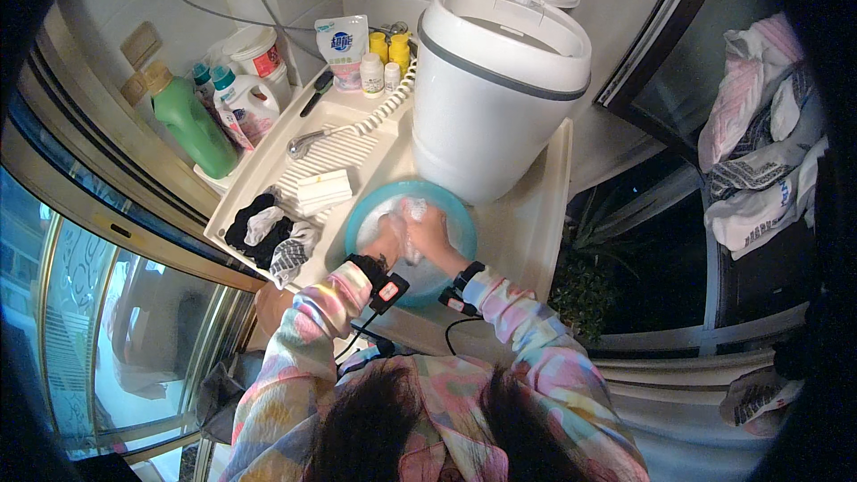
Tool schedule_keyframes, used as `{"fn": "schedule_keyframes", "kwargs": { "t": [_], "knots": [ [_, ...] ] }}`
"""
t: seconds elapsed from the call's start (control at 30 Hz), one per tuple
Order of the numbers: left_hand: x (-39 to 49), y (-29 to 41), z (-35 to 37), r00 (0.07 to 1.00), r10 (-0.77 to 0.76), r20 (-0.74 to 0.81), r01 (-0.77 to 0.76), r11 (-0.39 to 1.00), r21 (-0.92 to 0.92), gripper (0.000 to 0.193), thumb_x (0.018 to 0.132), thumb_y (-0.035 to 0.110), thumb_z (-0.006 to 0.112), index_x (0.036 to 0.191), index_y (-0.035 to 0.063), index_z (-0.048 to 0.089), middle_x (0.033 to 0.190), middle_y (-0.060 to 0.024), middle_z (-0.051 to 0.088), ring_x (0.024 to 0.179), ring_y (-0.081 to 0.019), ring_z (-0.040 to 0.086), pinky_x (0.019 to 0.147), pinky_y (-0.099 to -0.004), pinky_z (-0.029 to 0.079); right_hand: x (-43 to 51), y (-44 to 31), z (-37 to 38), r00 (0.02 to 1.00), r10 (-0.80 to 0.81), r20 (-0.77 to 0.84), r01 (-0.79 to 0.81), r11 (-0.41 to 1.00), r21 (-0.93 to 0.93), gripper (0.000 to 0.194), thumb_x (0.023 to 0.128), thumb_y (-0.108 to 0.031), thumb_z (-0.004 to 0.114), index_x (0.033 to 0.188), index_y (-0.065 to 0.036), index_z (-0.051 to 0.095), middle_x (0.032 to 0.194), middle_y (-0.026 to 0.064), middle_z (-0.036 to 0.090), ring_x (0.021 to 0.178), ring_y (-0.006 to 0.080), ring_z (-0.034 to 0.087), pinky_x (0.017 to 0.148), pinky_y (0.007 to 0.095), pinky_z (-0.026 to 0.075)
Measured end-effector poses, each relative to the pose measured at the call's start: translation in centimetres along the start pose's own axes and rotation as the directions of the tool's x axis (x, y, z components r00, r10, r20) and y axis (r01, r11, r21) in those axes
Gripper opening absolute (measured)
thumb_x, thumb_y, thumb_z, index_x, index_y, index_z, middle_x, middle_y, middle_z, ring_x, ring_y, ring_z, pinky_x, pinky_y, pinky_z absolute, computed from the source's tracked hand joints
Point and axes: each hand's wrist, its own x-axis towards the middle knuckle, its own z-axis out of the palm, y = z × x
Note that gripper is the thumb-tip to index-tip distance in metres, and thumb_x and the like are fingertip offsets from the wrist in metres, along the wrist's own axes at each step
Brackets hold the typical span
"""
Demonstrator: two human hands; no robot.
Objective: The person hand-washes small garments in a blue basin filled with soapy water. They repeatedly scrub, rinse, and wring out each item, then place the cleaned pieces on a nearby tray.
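A round teal basin of sudsy water stands in front of me. Over it my left hand and my right hand meet, closed on a wet, foamy white-and-pink cloth, perhaps a sock. Suds and the fingers hide much of the cloth. To the left of the basin, dark socks and a grey-and-white patterned sock lie in a pile on the edge of the washboard sink. A folded white cloth or block rests on the ridges.
Behind the basin stands a tall white bin with its lid up. A shower handset with a coiled hose lies on the washboard. Detergent bottles line the left side. Socks hang at right. Cables run from both wrists.
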Motion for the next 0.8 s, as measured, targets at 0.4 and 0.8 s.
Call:
{"fn": "schedule_keyframes", "kwargs": {
  "t": [0.4, 0.8],
  "knots": [
    [-0.6, 2.3, -6.0, 0.984, 0.019, -0.178, 0.072, 0.871, 0.487, 0.039, 0.089, 0.031, 0.056, 0.117, 0.005, 0.051, 0.094, -0.0105, 0.062, 0.071, -0.0224, 0.058, 0.056, -0.038, 0.049, 0.4, 3.6, -3.5, 0.91, -0.025, 0.414, 0.285, 0.763, -0.581, 0.051, 0.081, -0.031, 0.064, 0.123, -0.005, 0.05, 0.119, 0.0244, 0.055, 0.116, 0.0432, 0.048, 0.093, 0.0516, 0.041],
    [1.6, -1.5, -6.6, 0.967, -0.243, -0.075, 0.254, 0.917, 0.307, 0.059, 0.093, 0.054, 0.039, 0.136, 0.0135, 0.044, 0.128, -0.0133, 0.052, 0.114, -0.0297, 0.05, 0.093, -0.0507, 0.04, 0.8, 4.7, -0.8, 0.892, 0.072, 0.447, -0.106, 0.993, 0.052, 0.032, 0.075, -0.016, 0.065, 0.101, 0.001, 0.064, 0.093, 0.0207, 0.067, 0.087, 0.0301, 0.064, 0.078, 0.0378, 0.05]
  ]
}}
